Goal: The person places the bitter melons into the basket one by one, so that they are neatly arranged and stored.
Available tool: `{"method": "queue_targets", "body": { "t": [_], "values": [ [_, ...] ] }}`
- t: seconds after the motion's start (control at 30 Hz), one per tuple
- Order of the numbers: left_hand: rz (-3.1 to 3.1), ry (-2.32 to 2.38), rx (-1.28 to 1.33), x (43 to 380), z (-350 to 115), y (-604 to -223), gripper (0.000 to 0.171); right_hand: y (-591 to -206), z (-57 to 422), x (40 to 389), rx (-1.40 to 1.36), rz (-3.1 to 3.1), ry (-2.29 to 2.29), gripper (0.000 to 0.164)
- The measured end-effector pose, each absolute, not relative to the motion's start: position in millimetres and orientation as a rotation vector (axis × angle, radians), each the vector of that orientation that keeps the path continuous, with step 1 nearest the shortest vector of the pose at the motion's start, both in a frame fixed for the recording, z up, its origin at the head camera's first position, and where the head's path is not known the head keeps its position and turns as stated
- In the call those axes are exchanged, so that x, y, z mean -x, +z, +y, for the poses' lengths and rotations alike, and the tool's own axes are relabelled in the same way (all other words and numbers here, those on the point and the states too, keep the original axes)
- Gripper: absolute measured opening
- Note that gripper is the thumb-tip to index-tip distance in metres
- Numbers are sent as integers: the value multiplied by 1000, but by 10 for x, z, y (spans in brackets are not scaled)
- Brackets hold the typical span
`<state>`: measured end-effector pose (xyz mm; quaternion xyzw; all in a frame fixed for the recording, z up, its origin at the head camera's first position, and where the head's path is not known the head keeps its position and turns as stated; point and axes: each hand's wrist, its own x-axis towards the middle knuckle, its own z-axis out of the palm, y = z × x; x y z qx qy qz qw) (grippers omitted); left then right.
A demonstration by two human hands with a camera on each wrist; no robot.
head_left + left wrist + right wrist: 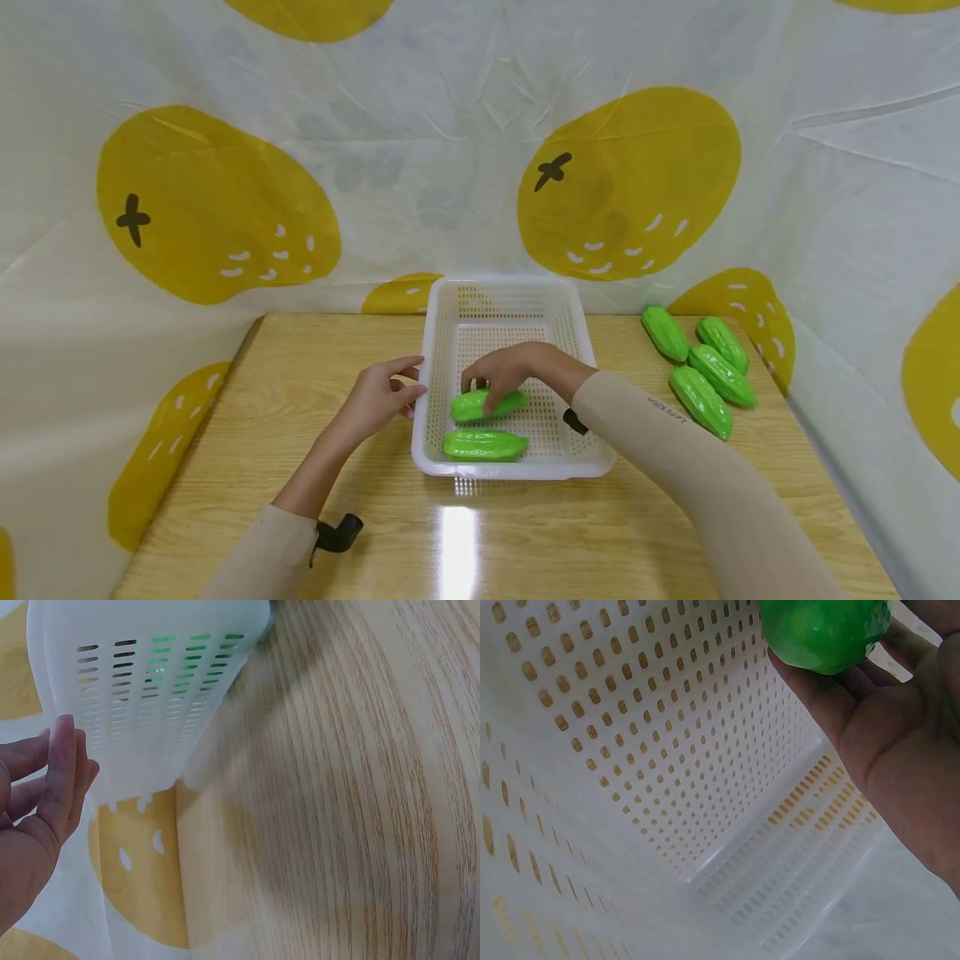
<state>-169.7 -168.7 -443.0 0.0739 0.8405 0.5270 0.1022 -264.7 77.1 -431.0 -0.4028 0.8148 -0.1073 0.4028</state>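
A white perforated plastic basket stands on the wooden table. Inside it, my right hand grips a shiny green ridged bitter melon from above, thumb on the near side. The right wrist view shows the rounded end of this melon against the fingers. Just in front of it, a second bitter melon lies crosswise near the basket's front wall. My left hand is at the basket's left rim, on the outside. Its fingers are extended, with the tips right at the wall.
Several more green bitter melons lie grouped on the table at the back right. A white cloth printed with yellow fruit hangs behind and at both sides. Its back stretch is close behind the basket.
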Motion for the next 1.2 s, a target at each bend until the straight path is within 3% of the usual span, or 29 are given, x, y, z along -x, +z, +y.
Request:
{"method": "queue_targets", "body": {
  "t": [1.2],
  "values": [
    [2476, 1569, -224, 1697, -1693, -4455, 55, -4460, 689, 2604, 947, 2010, -279, 50]
  ]
}}
